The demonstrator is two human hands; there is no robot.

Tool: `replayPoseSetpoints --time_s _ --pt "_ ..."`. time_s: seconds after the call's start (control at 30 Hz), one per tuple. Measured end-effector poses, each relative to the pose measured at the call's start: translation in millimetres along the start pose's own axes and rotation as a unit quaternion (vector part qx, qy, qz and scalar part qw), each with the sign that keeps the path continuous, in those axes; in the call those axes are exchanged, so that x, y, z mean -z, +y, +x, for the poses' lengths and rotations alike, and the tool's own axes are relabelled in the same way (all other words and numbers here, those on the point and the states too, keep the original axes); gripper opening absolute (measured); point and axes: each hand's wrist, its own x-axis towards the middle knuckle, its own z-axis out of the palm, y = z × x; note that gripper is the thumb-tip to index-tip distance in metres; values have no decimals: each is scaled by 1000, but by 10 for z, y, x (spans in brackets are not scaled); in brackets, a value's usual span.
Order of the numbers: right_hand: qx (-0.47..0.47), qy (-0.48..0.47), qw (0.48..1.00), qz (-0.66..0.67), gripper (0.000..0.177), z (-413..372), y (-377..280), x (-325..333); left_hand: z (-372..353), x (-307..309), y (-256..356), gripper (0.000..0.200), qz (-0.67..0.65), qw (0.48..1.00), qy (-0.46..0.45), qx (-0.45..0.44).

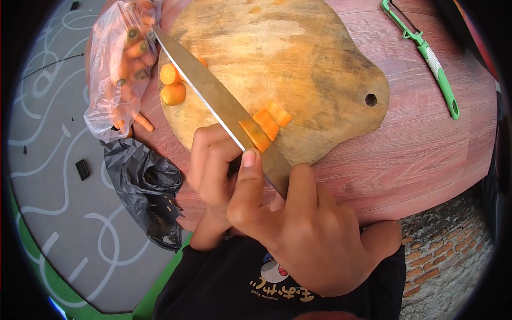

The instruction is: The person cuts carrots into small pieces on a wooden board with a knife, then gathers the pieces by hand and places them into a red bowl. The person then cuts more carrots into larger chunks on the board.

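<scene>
My right hand [314,234] is wrapped round the handle end of a large knife [205,88], its thumb against the blade. The blade points to the upper left across the round wooden board [298,42]. Close beside the blade is my left hand [213,165], fingers curled; what they hold, if anything, is hidden. Flat carrot slices [268,124] lie in a row at the blade's far side, the nearest one against it. Thicker carrot pieces [173,94] sit at the board's left edge, partly behind the blade.
A clear plastic bag of carrots [125,64] lies left of the board, with a crumpled black bag [149,186] below it at the table's edge. On the pink table [416,144], a green peeler [434,69] lies at the upper right.
</scene>
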Motion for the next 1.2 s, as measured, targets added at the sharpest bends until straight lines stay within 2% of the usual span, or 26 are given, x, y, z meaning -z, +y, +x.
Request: replayPoseSetpoints --time_s 0.17,0.27,0.33,0.37,0.43,0.5,0.53,0.63,0.67,0.7,0.73,0.93,1.0,1.2 --pt "26 25 999 -33 41 21 25 -90 29 -53 -58 13 -2 999 18 -33" --pt "5 42 999 -18 39 202 1 103 21 -50 -75 12 -8 999 20 -48" --pt "-54 11 996 65 37 222 -9 139 57 -15 -53 11 -9 999 12 -42" --pt "-54 10 996 65 37 220 -17 131 111 23 -31 11 13 998 -8 -62" --pt "-36 -3 999 27 36 199 -39 103 96 31 -4 10 35 996 -30 -81" --pt "-16 -14 1000 -13 35 178 -58 64 7 -32 15 10 4 1000 14 3" --pt "-6 -20 999 -33 35 165 -67 44 3 -30 4 10 4 1000 14 4" --pt "25 -36 995 -93 33 137 -83 -24 52 -20 -6 11 -8 999 21 -26" --pt "24 -36 995 -92 33 134 -77 -52 118 -8 43 13 40 997 0 -68" --pt "6 -20 999 -38 33 138 -61 -83 155 -2 68 14 86 990 -22 -110" --pt "-12 -4 1000 15 32 140 -50 -99 98 8 8 14 84 990 -23 -110" --pt "2 -18 1000 7 35 196 -16 -111 52 -43 -66 19 47 992 5 -118" --pt "10 -18 1000 6 36 214 12 -138 23 -122 -97 20 36 993 49 -106" --pt "16 -44 998 42 35 248 47 -88 42 -100 -162 21 35 989 30 -140"
